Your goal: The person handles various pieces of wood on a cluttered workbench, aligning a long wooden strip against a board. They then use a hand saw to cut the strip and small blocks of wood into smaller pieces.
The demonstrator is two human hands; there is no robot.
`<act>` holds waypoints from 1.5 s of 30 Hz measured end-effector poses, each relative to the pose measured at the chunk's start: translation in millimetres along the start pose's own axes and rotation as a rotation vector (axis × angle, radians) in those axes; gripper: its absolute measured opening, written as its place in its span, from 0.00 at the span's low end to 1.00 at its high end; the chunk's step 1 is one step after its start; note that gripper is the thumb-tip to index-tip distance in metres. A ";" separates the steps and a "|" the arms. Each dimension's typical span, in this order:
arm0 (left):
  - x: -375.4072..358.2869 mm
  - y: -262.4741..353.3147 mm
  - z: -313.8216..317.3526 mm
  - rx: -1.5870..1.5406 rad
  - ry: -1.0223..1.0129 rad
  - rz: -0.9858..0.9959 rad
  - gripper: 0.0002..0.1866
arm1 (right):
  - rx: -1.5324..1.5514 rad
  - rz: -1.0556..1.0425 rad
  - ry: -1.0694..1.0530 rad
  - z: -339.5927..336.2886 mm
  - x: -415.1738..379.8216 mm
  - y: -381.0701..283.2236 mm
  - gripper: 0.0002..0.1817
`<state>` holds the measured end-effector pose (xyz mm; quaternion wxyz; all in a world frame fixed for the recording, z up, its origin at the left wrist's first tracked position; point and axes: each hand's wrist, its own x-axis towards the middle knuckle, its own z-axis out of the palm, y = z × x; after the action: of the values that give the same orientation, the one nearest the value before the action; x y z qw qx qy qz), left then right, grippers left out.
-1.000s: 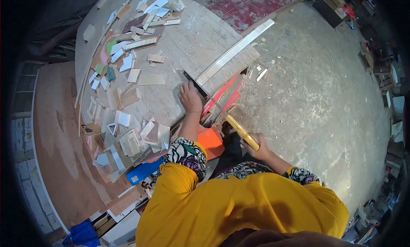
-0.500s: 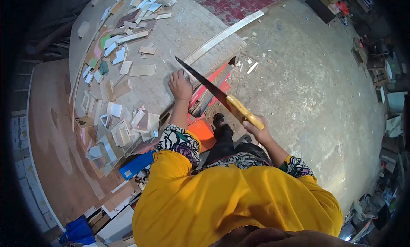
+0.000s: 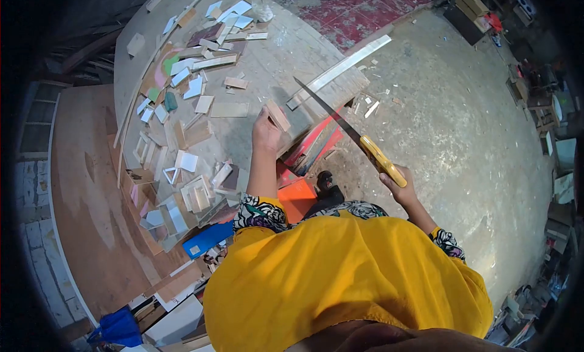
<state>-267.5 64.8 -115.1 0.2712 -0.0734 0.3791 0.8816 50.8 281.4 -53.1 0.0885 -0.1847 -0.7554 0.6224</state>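
Note:
My left hand point(image 3: 266, 133) is closed on a short wood block point(image 3: 278, 116), holding it tilted over the near edge of the worktable point(image 3: 267, 72). In my right hand point(image 3: 398, 184) is the yellow handle of a handsaw point(image 3: 382, 160). Its dark blade points up and to the left, the tip close to a long pale wood strip point(image 3: 347, 69). That strip lies across the table's right corner, its far end sticking out past the edge. A gap separates the strip's near end from the block.
Many wood offcuts point(image 3: 214, 61) lie scattered over the table's left side. Small open wood frames point(image 3: 196, 194) stand at its lower left. Below the edge is an orange panel point(image 3: 298, 200). Wood scraps point(image 3: 372, 108) litter the concrete floor on the right.
My left hand has lifted off the strip and now holds a short block, separate from it. The saw has shifted right and slightly down in the picture. The whole view has shifted slightly.

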 end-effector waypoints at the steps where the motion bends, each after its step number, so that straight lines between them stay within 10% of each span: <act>1: 1.7 5.3 4.6 -0.191 0.045 -0.074 0.14 | -0.002 -0.003 0.000 2.0 9.0 -4.2 0.13; 20: 12.7 98.4 32.5 -0.362 -0.052 0.084 0.13 | -0.592 -0.427 -0.132 46.2 172.9 -38.7 0.13; 28: -2.6 93.3 91.7 0.431 -0.203 0.485 0.40 | -0.800 -0.786 -0.371 73.1 316.3 -17.2 0.10; 34: 8.7 74.4 122.8 0.808 -0.061 0.691 0.38 | -0.828 -1.011 -0.525 99.7 393.5 -8.4 0.09; 38: 22.9 63.2 128.1 1.263 0.108 0.848 0.36 | -1.103 -0.853 -0.733 107.0 404.6 -41.8 0.09; 41: 29.2 58.8 142.6 1.419 0.185 0.898 0.35 | 0.269 0.236 -0.902 102.1 394.1 -77.1 0.13; 45: 40.8 50.9 152.7 1.610 0.137 1.019 0.32 | 0.220 0.065 -0.906 87.9 368.0 -113.5 0.08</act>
<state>-317.4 161.4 10.4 -0.1991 0.2577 0.8735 0.3620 -337.4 327.1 3.5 -0.2506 0.0924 -0.6413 0.7193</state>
